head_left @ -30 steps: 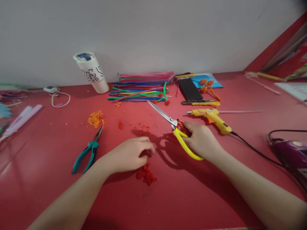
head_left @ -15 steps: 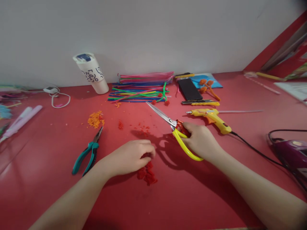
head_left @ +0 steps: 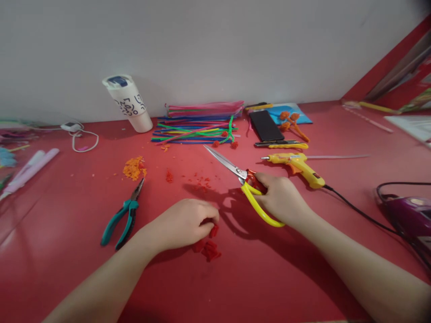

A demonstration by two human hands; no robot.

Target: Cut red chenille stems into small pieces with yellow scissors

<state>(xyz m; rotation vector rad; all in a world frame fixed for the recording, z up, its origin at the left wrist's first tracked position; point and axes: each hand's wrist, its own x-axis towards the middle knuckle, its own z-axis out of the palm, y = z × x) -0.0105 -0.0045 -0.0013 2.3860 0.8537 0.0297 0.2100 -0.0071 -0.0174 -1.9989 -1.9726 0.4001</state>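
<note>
My left hand is low over the red table, its thumb and fingers pinched together. A small red piece shows at the fingertips, and more cut red pieces lie in a little pile just below. The fingers of my right hand are wrapped round the handles of a pair of scissors, one yellow and one red-orange. Its blades look closed and point to the far left. Red trimmings are scattered beyond my left hand.
Teal-handled pliers and orange scraps lie to the left. Pipe cleaners, a tumbler and a phone are by the wall. A yellow glue gun with its cord lies to the right.
My left hand has shifted slightly, and a red piece now shows apart from the pile at its fingertips. The scissors have moved a touch to the left.
</note>
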